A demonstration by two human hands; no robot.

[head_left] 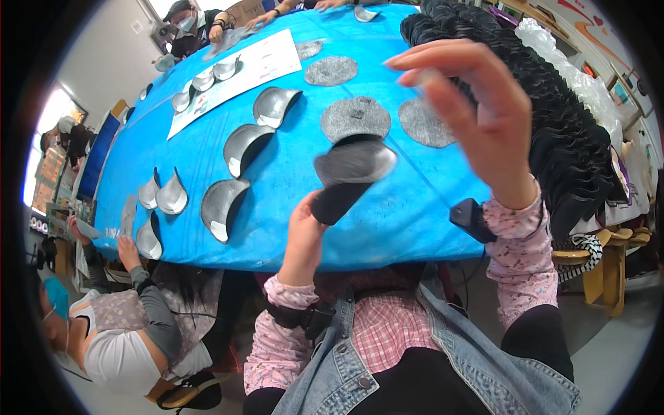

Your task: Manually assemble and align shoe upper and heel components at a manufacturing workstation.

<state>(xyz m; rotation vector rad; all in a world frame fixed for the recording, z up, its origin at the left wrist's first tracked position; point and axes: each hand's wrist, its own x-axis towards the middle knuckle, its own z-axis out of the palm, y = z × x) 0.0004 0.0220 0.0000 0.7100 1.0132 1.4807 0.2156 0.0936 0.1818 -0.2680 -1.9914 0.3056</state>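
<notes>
My left hand [304, 225] is closed on the lower edge of a curved, grey-and-black moulded piece [351, 164], holding it tilted above the near part of the blue-covered table. The piece is slightly blurred, and its lighter tip points right. My right hand [487, 114] is raised over the right side of the table, apart from the piece. Its fingers are stretched out with a gap from the thumb, and nothing shows in them. Just beyond the held piece lies a flat grey speckled felt oval [354, 119]. Another felt oval [423, 123] lies partly hidden behind my right hand.
More curved pieces [225, 207] lie on the blue table cover [408, 228] to the left. A white printed sheet [259, 76] carries several smaller ones. Long stacks of black wavy pieces [553, 131] line the right edge. Co-workers' hands [128, 252] are at the left and far edges.
</notes>
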